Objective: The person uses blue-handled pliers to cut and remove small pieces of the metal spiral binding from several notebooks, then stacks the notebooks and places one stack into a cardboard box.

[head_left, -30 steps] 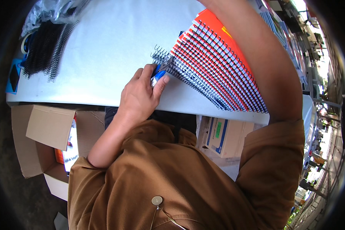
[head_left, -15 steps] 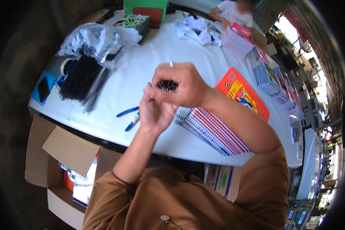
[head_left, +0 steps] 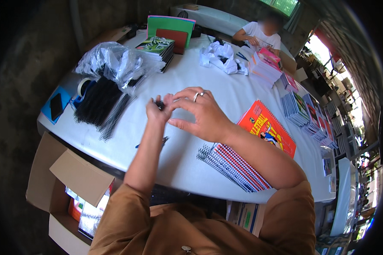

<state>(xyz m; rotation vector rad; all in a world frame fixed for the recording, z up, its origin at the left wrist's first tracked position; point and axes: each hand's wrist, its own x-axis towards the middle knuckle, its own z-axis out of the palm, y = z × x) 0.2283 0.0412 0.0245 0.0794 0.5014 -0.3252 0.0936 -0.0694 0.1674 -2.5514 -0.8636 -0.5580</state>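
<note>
Above the middle of the table, my left hand (head_left: 158, 114) has its fingers curled round a small black clump (head_left: 159, 105). Only part of the clump shows, too small and blurred to name. My right hand (head_left: 205, 114), with rings on it, is close by on the right, fingers spread and bent, nothing in its grasp. A blue pen (head_left: 164, 140) lies under my left wrist, partly hidden. Near my right forearm, a stack of spiral-bound books (head_left: 238, 168) fans out at the table's near edge. A red spiral-bound book (head_left: 272, 127) lies behind that forearm.
Black binding coils (head_left: 100, 100) lie at left under clear plastic wrap (head_left: 115, 59), beside a tape dispenser (head_left: 83, 89) and a phone (head_left: 56, 106). An open carton (head_left: 78, 170) stands below left. Book stacks (head_left: 295, 108) line the right. Across the table sits a person (head_left: 264, 36).
My hands have moved apart. The right hand has uncurled from the black clump, which now sits in my left hand. The view has tilted up slightly.
</note>
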